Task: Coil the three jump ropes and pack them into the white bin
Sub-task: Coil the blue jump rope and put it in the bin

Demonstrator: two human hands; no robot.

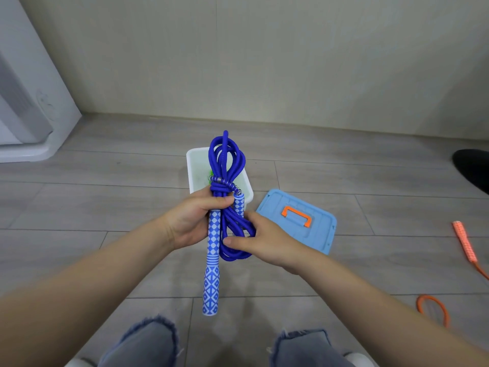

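Head view: left hand (194, 218) clenches the bundled blue rope (228, 165) and one handle (213, 263), keeping the loops together above the white bin (191, 170) on the floor. Right hand (267, 241) pinches the lower loops, steadying them. Orange rope (465, 247) lies uncoiled near the floor's right edge.

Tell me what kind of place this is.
Probably a room in a home: grey wood-look plank flooring, a plain panelled wall, and a white floor-standing appliance, perhaps an air conditioner, in the corner. A storage bin sits on the floor.
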